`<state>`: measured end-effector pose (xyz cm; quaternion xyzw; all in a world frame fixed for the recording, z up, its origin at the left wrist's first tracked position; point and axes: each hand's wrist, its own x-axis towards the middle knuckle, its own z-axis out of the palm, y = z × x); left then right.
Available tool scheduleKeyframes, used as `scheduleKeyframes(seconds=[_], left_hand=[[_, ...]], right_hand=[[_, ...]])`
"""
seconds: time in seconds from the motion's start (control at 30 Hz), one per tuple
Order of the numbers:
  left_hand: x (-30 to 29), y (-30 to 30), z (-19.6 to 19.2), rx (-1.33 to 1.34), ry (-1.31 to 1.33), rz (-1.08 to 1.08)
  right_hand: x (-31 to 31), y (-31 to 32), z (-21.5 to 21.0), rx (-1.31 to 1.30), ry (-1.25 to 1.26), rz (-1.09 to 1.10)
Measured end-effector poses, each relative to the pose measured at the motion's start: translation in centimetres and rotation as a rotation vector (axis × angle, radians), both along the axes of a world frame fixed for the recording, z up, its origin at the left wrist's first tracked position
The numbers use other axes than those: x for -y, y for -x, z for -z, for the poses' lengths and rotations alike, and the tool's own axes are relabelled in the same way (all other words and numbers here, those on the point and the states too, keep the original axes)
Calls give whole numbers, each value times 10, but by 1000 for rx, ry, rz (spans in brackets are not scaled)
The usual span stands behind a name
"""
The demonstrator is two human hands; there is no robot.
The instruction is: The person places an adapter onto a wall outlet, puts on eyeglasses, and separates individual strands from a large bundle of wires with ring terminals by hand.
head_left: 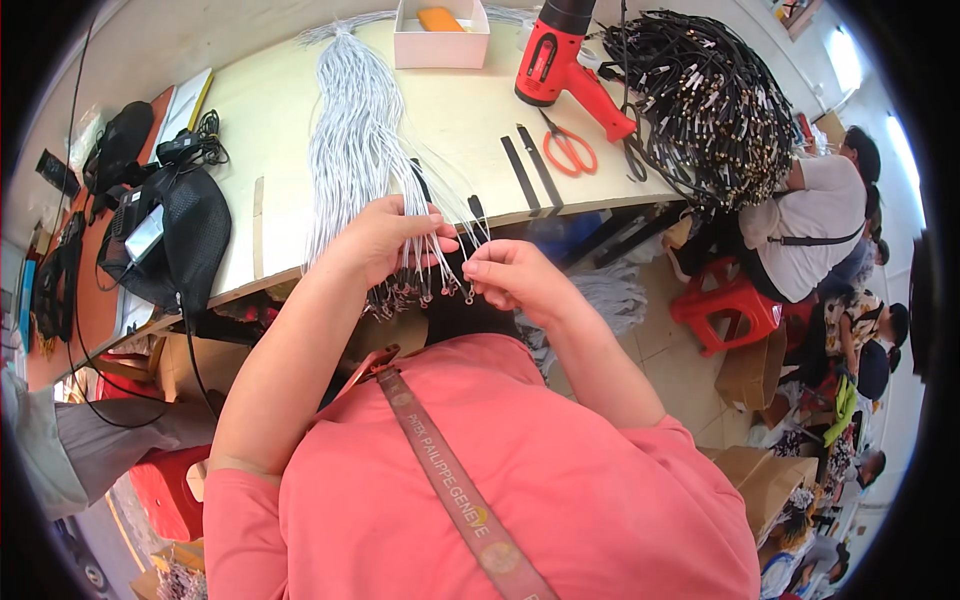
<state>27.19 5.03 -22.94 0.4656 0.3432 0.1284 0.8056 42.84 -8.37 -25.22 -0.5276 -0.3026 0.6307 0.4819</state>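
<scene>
The left hand [392, 240] is curled, thumb and fingers closed loosely around several strands of the wires [352, 120]. The right hand [522, 280] is drawn narrow, thumb and fingertips pinching a few strands set apart from the rest. The wires are thin and pale grey, gathered in a long, thick bundle lying on the table [455, 130]; their lower part hangs over its near edge, between and below the hands, with small metal ends [400, 296] clustered there.
</scene>
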Motion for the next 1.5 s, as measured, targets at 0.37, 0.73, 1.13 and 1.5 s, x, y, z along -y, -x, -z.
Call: scheduleKeyframes(seconds=[0.37, 0.73, 1.13, 1.5], left_hand=[[1, -6, 1, -103, -109, -32], [-5, -2, 3, 4, 15, -5], [1, -5, -2, -76, -75, -80], [3, 1, 1, 40, 0, -36]], right_hand=[[-4, 9, -13, 58, -59, -57], [-6, 18, -11, 497, -93, -29], [6, 9, -20, 485, -67, -89], [7, 18, -21, 193, -34, -26]])
